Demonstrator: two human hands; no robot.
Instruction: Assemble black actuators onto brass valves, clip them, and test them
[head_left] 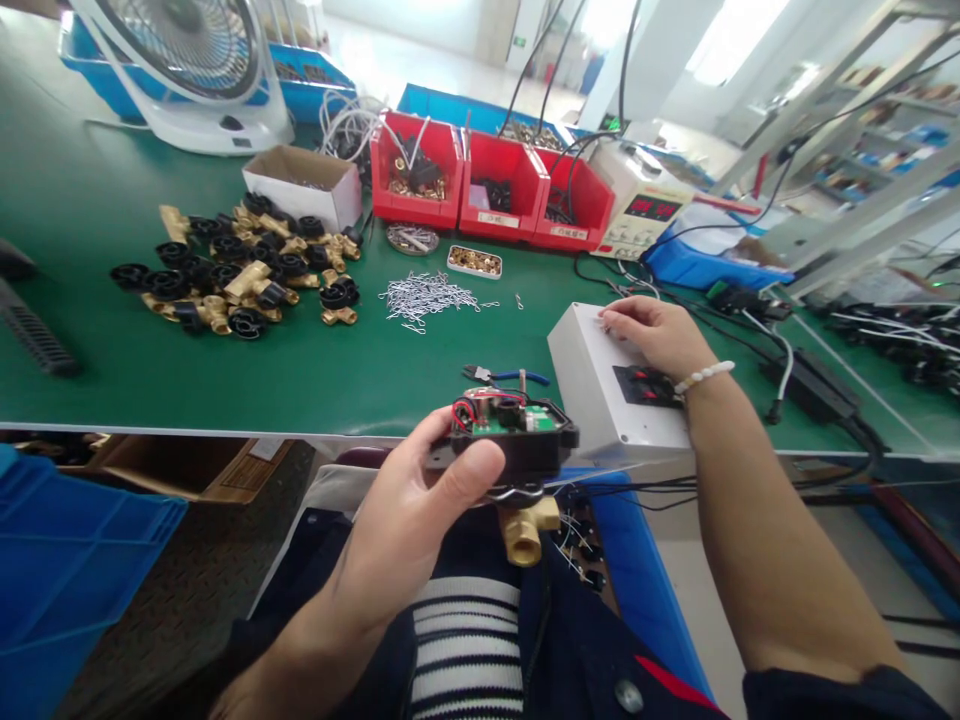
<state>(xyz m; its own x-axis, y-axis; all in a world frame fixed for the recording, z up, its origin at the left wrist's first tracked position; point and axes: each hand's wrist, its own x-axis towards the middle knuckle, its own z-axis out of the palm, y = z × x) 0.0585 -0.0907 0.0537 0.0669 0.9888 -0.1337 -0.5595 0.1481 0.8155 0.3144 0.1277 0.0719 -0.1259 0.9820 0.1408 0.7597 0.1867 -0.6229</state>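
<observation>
our workbench (360, 395) has a green top, and in front of it our left hand (405, 512) grasps an open black housing (525, 455), thumb on the near side, with a green circuit board (537, 418) showing inside and a brass fitting (525, 530) hanging below. our right hand (660, 335) has its fingers bent at the upper edge of a grey box (589, 375) on the bench; we cannot tell whether they pinch something there or only touch it. just beyond the housing we see blue-handled pliers (525, 377), then a scatter of silver clips (426, 298) and, to the left, a heap of brass-and-black valves (247, 282). behind these stand an open carton (337, 200), three red bins (420, 210) and a power supply (637, 215), with a white fan (225, 130) at far left. around us, loaded shelves (862, 160) rise on the right, and a blue crate (75, 570) stands below the bench's left side.
</observation>
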